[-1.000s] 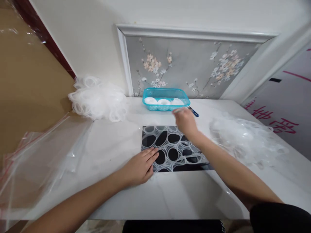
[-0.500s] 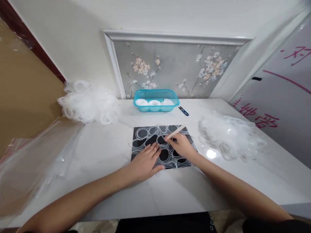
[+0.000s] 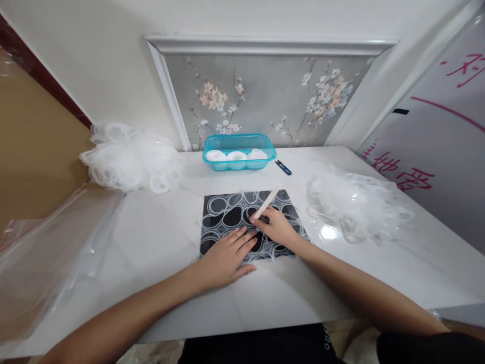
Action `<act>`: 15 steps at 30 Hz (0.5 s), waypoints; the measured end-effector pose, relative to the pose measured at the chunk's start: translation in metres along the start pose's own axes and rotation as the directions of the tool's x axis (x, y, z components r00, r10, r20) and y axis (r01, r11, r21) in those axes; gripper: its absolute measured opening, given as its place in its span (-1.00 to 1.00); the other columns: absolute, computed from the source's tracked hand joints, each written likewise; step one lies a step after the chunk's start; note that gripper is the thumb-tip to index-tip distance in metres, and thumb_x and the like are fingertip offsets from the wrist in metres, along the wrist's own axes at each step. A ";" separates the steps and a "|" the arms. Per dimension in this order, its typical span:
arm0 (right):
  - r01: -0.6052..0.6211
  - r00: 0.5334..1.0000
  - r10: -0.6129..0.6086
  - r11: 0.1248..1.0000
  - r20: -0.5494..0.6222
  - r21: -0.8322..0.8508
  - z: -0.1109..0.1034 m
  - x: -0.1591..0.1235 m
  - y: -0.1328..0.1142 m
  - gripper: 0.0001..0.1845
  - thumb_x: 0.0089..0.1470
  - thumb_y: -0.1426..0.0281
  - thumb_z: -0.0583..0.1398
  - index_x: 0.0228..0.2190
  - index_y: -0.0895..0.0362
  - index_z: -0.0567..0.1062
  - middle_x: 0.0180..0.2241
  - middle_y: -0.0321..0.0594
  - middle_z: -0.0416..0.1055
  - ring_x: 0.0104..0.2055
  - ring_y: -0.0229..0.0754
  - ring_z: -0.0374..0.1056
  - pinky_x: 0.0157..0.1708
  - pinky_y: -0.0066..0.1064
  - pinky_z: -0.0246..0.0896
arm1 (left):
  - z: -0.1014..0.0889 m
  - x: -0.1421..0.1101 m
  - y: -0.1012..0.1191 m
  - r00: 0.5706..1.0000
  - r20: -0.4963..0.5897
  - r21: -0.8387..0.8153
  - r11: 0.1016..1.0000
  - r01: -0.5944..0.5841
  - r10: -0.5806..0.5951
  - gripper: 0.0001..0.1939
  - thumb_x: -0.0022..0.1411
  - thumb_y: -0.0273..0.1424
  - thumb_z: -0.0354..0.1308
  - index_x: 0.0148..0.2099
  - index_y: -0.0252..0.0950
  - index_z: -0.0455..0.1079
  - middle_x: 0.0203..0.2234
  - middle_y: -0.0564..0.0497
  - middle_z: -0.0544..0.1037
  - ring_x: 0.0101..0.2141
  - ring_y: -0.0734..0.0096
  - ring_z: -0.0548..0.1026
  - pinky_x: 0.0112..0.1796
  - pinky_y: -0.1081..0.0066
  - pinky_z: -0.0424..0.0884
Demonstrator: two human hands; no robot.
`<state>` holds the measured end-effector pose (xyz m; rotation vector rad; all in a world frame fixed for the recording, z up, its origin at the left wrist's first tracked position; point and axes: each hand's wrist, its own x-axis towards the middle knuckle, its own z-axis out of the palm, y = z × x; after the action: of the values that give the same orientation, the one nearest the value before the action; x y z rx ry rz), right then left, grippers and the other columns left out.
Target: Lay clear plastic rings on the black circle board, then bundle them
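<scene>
A black sheet covered with whitish ring outlines lies flat on the table in front of me. My left hand rests palm down on its lower part, fingers stretched out and the thumb apart. In my right hand a thin, pale flat stick is pinched, tilted up and to the right. Its lower end is at the sheet's middle, among the ring outlines. The fingers of the right hand partly hide that end.
A turquoise basket with several white rolls stands by the wall. Blue thread snips lie beside it. Translucent rings are heaped at left and right. Clear plastic bags cover the table's left side. A whiteboard stands at right.
My right hand has moved slightly left with the stick, which now stands a little steeper. My left hand stays flat on the sheet. The whole view has shifted slightly.
</scene>
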<state>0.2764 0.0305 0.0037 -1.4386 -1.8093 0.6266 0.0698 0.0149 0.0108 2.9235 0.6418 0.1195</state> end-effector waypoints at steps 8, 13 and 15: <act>-0.011 1.000 0.011 1.000 0.005 -0.026 0.001 -0.002 0.002 -0.91 0.04 0.49 0.21 -0.43 0.12 0.55 -0.33 -0.20 0.54 -0.16 -0.09 0.42 -0.10 -0.27 0.29 | 0.002 0.000 -0.001 1.000 0.012 0.016 1.000 -0.012 0.012 -0.36 0.36 -0.06 -0.15 0.26 -0.47 0.11 0.21 -0.25 0.19 0.23 0.09 0.13 0.20 0.15 0.06; 0.118 0.993 -0.118 0.983 0.008 -0.141 0.004 -0.008 0.007 -0.86 0.10 0.49 0.15 -0.36 0.13 0.53 -0.28 -0.18 0.54 -0.10 -0.07 0.39 -0.06 -0.24 0.29 | 0.006 0.001 -0.003 0.999 -0.008 0.024 0.998 0.051 -0.050 -0.23 0.32 0.06 -0.19 0.28 -0.50 0.05 0.23 -0.30 0.13 0.24 0.08 0.09 0.21 0.15 0.02; 0.245 0.969 -0.233 0.933 0.076 -0.264 0.009 -0.014 0.007 -0.79 0.13 0.54 0.09 -0.29 0.14 0.52 -0.23 -0.15 0.53 -0.02 -0.05 0.36 0.00 -0.20 0.25 | 0.008 0.001 -0.004 0.997 -0.012 0.013 0.997 0.071 -0.071 -0.16 0.28 0.11 -0.18 0.28 -0.52 0.03 0.23 -0.32 0.13 0.24 0.07 0.08 0.21 0.16 0.02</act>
<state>0.2751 0.0195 -0.0100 -1.3531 -2.1301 0.2944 0.0696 0.0177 0.0026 2.9104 0.7498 0.1251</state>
